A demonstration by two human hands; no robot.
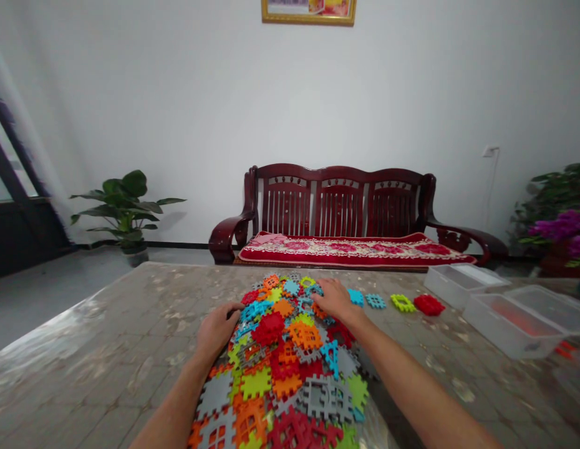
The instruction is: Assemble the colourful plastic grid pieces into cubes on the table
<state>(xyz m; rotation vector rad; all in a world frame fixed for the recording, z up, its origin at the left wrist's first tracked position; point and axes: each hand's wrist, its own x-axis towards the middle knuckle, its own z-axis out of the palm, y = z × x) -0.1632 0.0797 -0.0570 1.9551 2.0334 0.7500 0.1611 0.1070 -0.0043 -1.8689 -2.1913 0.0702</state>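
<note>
A heap of flat, square, toothed plastic building tiles (285, 355) in red, orange, green, blue and grey lies on the table in front of me. My left hand (217, 328) rests on the heap's left edge, fingers curled against the tiles. My right hand (334, 298) lies palm down on the far right part of the heap, fingers pressed onto tiles there. Three loose tiles sit in a row to the right: blue (375, 301), green (403, 303), red (429, 305).
Two clear plastic bins (517, 315) stand at the table's right side. The marbled tabletop (112, 349) stretches left. Beyond it are a dark wooden bench with a red cushion (341, 243), a potted plant (124, 209) and purple flowers (564, 227).
</note>
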